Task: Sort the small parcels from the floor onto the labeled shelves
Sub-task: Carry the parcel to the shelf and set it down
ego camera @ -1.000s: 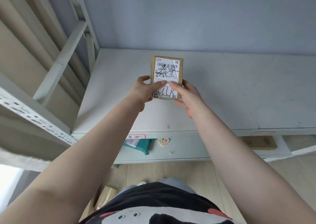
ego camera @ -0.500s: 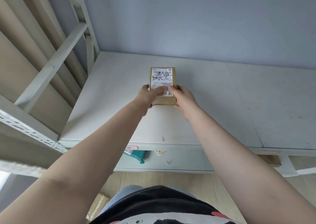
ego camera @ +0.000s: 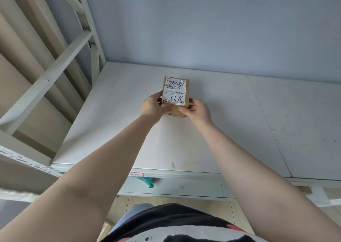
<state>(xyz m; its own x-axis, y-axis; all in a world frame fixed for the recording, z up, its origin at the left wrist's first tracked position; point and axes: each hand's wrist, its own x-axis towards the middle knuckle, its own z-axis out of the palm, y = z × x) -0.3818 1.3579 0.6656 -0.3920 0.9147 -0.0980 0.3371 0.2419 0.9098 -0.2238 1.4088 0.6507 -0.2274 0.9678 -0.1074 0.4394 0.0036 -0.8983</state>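
White shelf [ego camera: 230, 131] under grey wall. Box [ego camera: 175, 96] now lowered onto shelf, toward back. Left hand [ego camera: 153, 107], right hand [ego camera: 198, 110] still clasp box's sides. Placement nearly done; release pending.

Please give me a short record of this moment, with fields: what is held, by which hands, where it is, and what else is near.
held thing: small brown parcel with a white label facing up
hands: left hand and right hand, one at each side
place: on or just above the white shelf; contact cannot be told
shelf tag: red-edged tag on the front edge
below: teal thing on the lower shelf
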